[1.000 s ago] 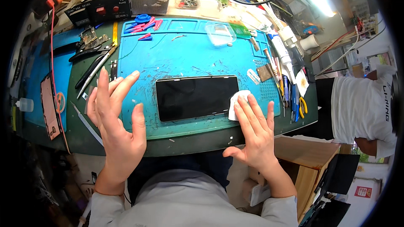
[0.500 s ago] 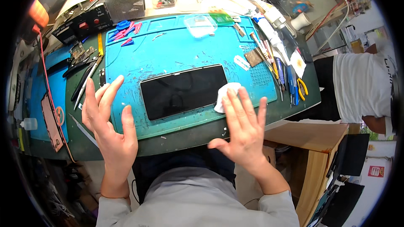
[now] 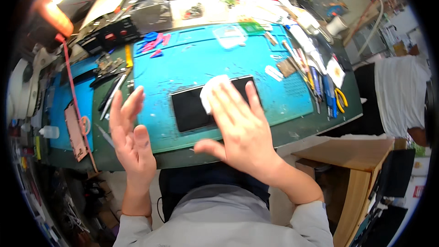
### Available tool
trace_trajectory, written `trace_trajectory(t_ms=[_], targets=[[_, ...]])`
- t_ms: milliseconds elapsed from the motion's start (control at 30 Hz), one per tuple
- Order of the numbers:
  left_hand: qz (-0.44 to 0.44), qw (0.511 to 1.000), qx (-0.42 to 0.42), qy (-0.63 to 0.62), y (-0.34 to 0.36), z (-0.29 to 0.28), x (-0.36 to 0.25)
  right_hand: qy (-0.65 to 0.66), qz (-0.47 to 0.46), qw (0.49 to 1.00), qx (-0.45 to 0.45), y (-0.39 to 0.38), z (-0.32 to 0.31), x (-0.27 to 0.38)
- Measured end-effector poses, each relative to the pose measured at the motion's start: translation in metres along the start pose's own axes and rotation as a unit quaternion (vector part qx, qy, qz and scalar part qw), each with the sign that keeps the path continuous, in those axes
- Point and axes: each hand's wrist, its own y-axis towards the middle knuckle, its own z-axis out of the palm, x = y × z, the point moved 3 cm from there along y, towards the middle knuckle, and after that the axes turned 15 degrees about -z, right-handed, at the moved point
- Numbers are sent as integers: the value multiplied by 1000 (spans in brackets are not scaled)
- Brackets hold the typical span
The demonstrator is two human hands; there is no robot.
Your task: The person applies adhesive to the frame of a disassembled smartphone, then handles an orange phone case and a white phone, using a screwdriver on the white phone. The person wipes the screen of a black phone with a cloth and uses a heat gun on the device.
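A black phone screen (image 3: 188, 113) lies on the blue work mat (image 3: 160, 75) in front of me. My right hand (image 3: 242, 126) reaches over its middle with fingers stretched and thumb out to the left. Under those fingertips a white wipe (image 3: 211, 92), cloth or tissue, rests against the dark glass. The fingers press on the wipe rather than close around it. My left hand (image 3: 132, 139) is raised near the mat's left edge, palm turned inward, fingers apart and holding nothing. The hand and wipe hide part of the screen.
Pliers with yellow handles (image 3: 339, 100), screwdrivers and brushes crowd the right side. A clear plastic box (image 3: 229, 36) and several pink and blue pieces (image 3: 155, 41) sit at the back. Tweezers lie left, beside a pink strip (image 3: 75, 132). Another person's white shirt (image 3: 400, 91) shows at right.
My right hand has slid the wipe leftward from the screen's right end onto its middle. My left hand stays raised and empty. The whole view has shifted slightly.
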Motion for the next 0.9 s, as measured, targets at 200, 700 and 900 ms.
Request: trace_trajectory(t_ms=[200,700,900], targets=[[-137,775,185,-589,13,-20,4,-51,-27,998,39,-19,-11,-13],[-84,980,179,-28,28,-26,-17,-74,-14,997,-30,-25,-19,-26],[56,951,223,206,52,27,-41,-63,-89,989,-101,-63,-29,-27]])
